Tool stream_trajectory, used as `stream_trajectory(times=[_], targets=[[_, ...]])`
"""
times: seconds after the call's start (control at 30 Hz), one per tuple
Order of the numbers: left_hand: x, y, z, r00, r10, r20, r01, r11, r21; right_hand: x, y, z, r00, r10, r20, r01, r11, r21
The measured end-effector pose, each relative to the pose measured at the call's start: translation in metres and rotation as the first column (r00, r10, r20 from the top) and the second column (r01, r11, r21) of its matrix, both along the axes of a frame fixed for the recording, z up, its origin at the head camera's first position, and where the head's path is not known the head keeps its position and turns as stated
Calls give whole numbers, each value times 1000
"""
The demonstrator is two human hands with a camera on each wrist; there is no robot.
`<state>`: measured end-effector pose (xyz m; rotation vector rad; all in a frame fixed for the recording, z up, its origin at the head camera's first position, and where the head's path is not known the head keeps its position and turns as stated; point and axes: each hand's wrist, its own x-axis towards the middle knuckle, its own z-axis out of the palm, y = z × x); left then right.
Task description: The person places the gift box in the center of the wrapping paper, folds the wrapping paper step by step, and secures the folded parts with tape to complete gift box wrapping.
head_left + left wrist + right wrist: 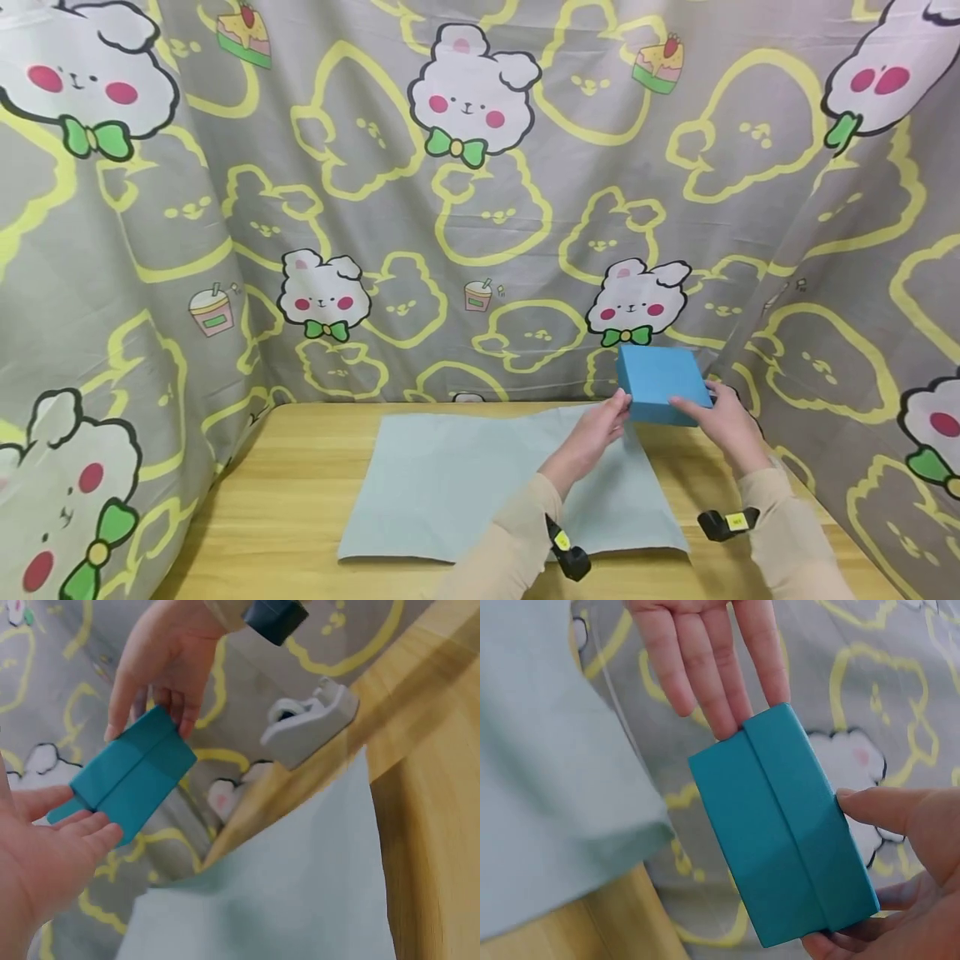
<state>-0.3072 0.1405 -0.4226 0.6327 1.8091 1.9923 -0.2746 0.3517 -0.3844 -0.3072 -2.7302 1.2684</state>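
A blue lidded box (663,375) is held up above the far right of the table, over the paper's corner. My left hand (588,433) grips its left end, with the thumb on one face and fingers against another. At the opposite end, my right hand (727,421) holds it between thumb and fingers. The right wrist view shows the seam of the lid along the box (787,825). Below lies a large pale blue-grey sheet of paper (480,483), spread on the table.
A white tape dispenser (311,724) stands on the table near the paper's far edge in the left wrist view. The wooden table (300,467) is enclosed by a grey curtain (390,217) printed with cartoon rabbits. Black wrist cameras (573,560) are strapped to both forearms.
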Motion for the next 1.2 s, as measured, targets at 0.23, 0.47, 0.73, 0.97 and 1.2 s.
stream_trajectory(times=[0.23,0.47,0.73,0.97,1.2], targets=[[8,-41,8,999,-2,-33,1,1000,-28,4,-30,4,998,59,-32,-58,998,29],[18,-90,2,999,26,-33,-28,999,-42,7,-76,-4,995,88,-42,-84,992,91],[35,-144,-6,998,45,-49,-48,997,-57,11,-122,-27,990,122,-63,-116,989,93],[43,-182,-12,996,64,-58,-69,993,-91,12,-154,-39,980,162,-113,-150,983,105],[51,-206,-19,996,76,-38,-79,991,-104,16,-175,-49,975,179,-131,-168,982,90]])
